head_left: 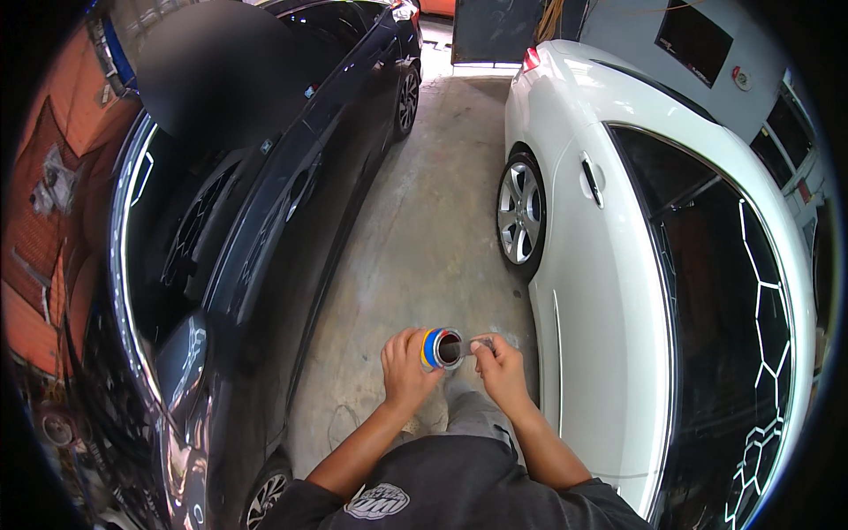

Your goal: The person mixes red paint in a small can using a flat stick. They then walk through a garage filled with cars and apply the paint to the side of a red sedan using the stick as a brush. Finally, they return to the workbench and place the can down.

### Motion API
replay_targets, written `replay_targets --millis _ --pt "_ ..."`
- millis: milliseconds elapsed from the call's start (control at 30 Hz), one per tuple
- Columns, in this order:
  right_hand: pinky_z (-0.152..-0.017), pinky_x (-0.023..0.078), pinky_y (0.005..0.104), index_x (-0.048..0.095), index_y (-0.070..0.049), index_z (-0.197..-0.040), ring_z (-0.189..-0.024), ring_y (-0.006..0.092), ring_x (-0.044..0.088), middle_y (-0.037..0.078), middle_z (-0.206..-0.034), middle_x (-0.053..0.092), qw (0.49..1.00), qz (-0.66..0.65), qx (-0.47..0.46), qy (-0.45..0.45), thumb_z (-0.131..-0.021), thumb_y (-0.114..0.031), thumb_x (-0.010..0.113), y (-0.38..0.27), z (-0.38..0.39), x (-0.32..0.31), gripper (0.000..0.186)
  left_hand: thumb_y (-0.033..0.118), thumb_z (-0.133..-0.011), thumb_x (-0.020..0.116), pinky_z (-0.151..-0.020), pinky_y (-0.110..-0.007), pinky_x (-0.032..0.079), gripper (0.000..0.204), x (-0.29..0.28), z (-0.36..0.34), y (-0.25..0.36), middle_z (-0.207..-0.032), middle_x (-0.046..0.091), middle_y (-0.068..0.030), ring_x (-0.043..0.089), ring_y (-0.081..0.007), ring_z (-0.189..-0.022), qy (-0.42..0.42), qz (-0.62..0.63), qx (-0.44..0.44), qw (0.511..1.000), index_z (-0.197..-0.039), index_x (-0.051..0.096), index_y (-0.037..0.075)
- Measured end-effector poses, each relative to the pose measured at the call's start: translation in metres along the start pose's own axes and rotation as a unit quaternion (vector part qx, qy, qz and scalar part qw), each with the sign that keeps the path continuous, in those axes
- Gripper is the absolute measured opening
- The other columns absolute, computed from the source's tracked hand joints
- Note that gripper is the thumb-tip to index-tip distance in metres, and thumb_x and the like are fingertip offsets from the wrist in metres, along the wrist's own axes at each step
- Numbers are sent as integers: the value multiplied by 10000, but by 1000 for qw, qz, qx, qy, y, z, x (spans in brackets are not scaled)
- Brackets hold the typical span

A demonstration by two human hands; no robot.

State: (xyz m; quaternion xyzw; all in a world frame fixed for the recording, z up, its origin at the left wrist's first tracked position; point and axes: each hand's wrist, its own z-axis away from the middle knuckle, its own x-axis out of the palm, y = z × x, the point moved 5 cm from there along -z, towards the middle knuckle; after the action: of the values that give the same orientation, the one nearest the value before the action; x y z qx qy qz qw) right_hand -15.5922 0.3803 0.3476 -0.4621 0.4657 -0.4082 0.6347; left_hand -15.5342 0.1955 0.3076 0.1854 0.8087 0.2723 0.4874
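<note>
My left hand (408,369) grips a small round can (432,348) with yellow and blue bands, tilted so its open top and dark inside face right. Beside the opening, my right hand (500,369) pinches a small, flat, greyish object (473,347); its exact kind is too small to make out. Both hands are in front of my body at the lower middle, above the concrete floor.
A dark car (309,177) runs along my left and a white car (601,309) along my right. Between them, a concrete aisle (406,230) leads to a dark door panel (490,31) and bright opening. A grey wall (618,31) stands behind the white car.
</note>
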Motion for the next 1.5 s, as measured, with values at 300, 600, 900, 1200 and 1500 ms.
replay_targets --millis 300,600,900,1200,1500 --pt "-586 439 241 714 -37 -1011 -647 57 563 -21 -727 613 994 -101 -24 33 -1077 -232 666 -45 -327 -67 212 209 -719 931 -1106 -530 429 814 118 -275 -65 -1387 594 -169 528 -406 -1331 -37 46 -57 997 -1429 552 82" --pt "-559 416 249 660 -65 -959 -588 80 531 -7 -690 604 993 -115 12 18 -1091 -223 643 -112 -614 -146 206 195 -702 942 -1124 -526 428 827 207 -529 -66 -1364 616 -169 552 -407 -1307 -73 99 -50 991 -1418 546 75" --pt "-564 416 244 667 -60 -989 -611 74 545 -9 -727 612 990 -132 21 37 -1098 -225 631 -140 -898 -154 201 221 -686 962 -1131 -514 432 860 322 -781 -153 -1354 615 -176 554 -411 -1309 -113 204 -75 970 -1420 548 49" --pt "-612 430 268 664 -53 -1028 -669 91 554 3 -779 600 994 -96 -29 48 -1112 -255 613 -262 -1158 -153 225 254 -728 955 -1193 -476 399 848 354 -1100 -191 -1421 592 -152 514 -367 -1393 -252 264 -48 930 -1457 557 82" --pt "-616 409 251 693 -61 -1028 -678 67 547 -13 -760 595 997 -58 -37 36 -1113 -265 609 -319 -1417 -163 236 182 -714 985 -1171 -440 424 873 446 -1351 -227 -1403 592 -172 568 -330 -1345 -251 305 -19 918 -1455 547 38"
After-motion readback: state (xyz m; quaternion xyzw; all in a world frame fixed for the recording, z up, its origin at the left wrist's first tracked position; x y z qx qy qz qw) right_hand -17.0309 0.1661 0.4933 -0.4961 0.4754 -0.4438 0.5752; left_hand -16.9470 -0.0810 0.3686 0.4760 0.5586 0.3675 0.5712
